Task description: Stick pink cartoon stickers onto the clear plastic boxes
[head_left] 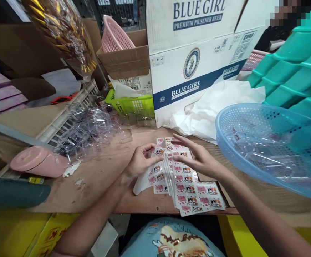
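Sheets of cat-print stickers (pixel 189 178) lie fanned in an overlapping stack at the table's front edge, printed with pink lettering and calico cats. My left hand (pixel 142 162) is curled at the left side of the stack, its thumb over a sticker sheet (pixel 144 180) whose lower left corner bends up. The tips of its other fingers are partly hidden. Over the right part of the stack hovers my right hand (pixel 198 157), thumb and fingers apart, with nothing visible between them.
Clear plastic boxes (pixel 91 125) are heaped at left behind a pink bottle (pixel 40 161). A blue basket (pixel 251 178) holding clear plastic pieces stands at right. White beer cartons (pixel 171 71), a green basket (pixel 134 105) and teal bins (pixel 291 67) line the back.
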A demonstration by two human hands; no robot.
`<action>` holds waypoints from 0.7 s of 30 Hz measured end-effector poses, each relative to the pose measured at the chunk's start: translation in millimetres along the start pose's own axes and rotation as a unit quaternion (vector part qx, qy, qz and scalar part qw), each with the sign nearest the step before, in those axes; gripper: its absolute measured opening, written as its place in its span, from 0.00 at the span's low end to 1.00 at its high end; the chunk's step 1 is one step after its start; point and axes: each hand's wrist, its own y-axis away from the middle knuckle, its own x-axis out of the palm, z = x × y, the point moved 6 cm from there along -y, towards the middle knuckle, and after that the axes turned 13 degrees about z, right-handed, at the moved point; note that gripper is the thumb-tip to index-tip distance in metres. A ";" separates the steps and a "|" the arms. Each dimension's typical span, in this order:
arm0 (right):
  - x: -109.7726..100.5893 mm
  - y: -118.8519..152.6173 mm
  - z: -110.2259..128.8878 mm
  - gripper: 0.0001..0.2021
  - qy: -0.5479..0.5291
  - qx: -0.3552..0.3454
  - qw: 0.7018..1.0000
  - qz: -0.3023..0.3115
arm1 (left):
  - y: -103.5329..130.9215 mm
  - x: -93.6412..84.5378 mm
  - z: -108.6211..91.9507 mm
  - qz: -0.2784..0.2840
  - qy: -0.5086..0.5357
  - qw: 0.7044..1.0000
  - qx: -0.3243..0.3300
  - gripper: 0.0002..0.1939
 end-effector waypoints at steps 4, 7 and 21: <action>4.1 -13.1 -16.7 0.11 -0.050 0.049 0.998 -0.003 | -6.7 7.6 5.3 -0.002 0.052 0.998 -0.018 0.22; 1.8 -8.8 -25.0 0.13 0.012 0.074 0.996 -0.055 | -6.3 5.3 19.6 -0.012 0.160 0.983 -0.090 0.20; 7.5 -11.8 15.5 0.05 0.106 -0.111 0.957 -0.248 | -13.4 26.6 -13.6 0.010 -0.057 0.994 0.090 0.07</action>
